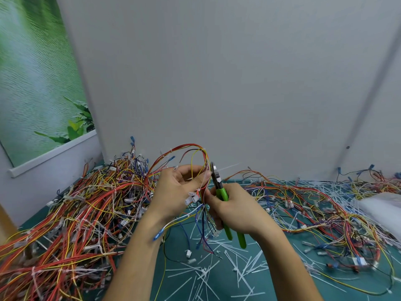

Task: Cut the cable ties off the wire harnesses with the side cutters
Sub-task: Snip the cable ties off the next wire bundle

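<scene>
At the middle of the bench (271, 281), over its green mat, my two hands meet close together. My left hand (173, 192) is curled around a wire harness (191, 149), with the thumb pressing the red and yellow wires against the fingers. The wires loop up toward 12 o'clock above my hand, and their loose ends with small white plugs hang down toward 6 o'clock. My right hand (236, 211) grips the green handles of the side cutters (221, 192). The metal nose points to 12 o'clock and sits just beside the wires at my left thumb tip. I cannot tell whether the blades are parted. A thin white cable tie (227, 167) sticks out toward 2 o'clock from the wires near the nose.

At 9 o'clock a deep pile of tied harnesses (76, 213) in red, yellow and white covers the bench. At 3 o'clock a flatter spread of loose wires (325, 216) lies well apart from it. Cut white ties (206, 272) are scattered at 6 o'clock, below my wrists. A white bag (382, 209) rests at the far 3 o'clock edge. A grey wall (217, 72) stands behind, with a green leafy poster (32, 72) at 10 o'clock.
</scene>
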Demonstrator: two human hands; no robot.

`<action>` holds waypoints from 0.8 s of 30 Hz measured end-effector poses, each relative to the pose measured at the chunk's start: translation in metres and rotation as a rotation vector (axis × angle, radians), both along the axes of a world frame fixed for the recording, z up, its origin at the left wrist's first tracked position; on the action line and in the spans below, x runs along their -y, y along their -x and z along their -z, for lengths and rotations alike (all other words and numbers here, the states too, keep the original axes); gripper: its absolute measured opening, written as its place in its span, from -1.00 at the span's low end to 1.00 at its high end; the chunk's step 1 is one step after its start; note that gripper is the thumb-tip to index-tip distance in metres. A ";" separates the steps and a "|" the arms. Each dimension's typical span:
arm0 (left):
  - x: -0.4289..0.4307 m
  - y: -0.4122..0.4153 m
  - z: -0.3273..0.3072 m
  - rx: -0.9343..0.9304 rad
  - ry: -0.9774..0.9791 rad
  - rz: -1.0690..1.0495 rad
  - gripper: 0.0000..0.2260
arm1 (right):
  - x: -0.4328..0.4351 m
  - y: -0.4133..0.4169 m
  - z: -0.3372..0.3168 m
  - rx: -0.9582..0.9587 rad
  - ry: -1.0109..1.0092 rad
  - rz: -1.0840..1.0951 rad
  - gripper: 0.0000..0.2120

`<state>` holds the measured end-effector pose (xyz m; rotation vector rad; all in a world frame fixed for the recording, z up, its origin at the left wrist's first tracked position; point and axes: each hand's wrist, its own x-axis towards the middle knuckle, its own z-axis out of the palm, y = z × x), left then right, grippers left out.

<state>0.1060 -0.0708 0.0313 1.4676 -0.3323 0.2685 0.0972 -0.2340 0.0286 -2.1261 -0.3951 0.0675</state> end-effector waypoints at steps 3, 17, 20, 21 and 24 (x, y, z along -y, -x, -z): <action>0.000 0.000 0.000 -0.013 0.013 0.014 -0.79 | -0.002 0.000 0.000 0.020 0.020 -0.016 -0.60; 0.000 0.000 0.001 0.000 -0.007 -0.006 -0.78 | 0.000 0.000 0.001 -0.015 -0.008 -0.005 -0.62; -0.001 -0.002 0.002 -0.011 -0.010 -0.002 -0.84 | -0.001 -0.001 0.001 -0.010 0.006 -0.024 -0.64; -0.001 -0.002 0.002 -0.011 -0.016 -0.004 -0.85 | -0.001 -0.001 0.001 -0.010 0.011 -0.019 -0.64; -0.002 -0.003 0.002 -0.008 -0.020 -0.007 -0.84 | -0.001 -0.001 0.002 -0.022 -0.010 0.007 -0.60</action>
